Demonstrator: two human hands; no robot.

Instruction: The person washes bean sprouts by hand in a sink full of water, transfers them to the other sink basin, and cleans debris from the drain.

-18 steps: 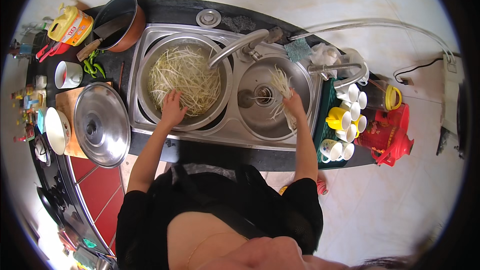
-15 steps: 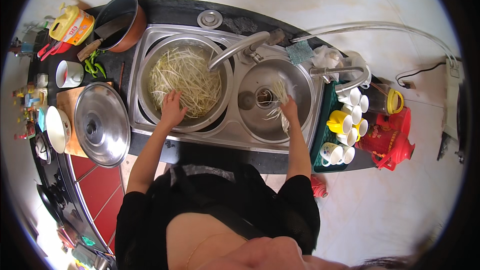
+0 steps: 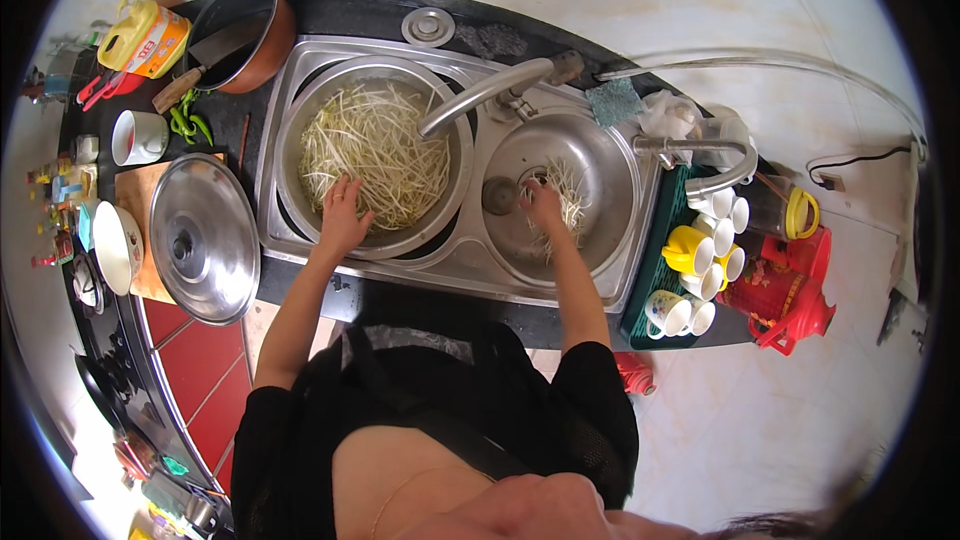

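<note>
Around the steel lid (image 3: 207, 240)
A wooden board (image 3: 145, 183) lay partly beneath it, a white bowl (image 3: 117, 248) to its left, green peppers (image 3: 180, 126) and a brown pot (image 3: 268, 55) beyond.

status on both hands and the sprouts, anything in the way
Left hand at sprouts in bowl. Right hand at more sprouts in right basin; grip unclear. Tap overhangs bowl's right side.

Black counter (image 3: 345, 8), inset sink (image 3: 605, 165), pot (image 3: 272, 55), green peppers (image 3: 182, 126)
</note>
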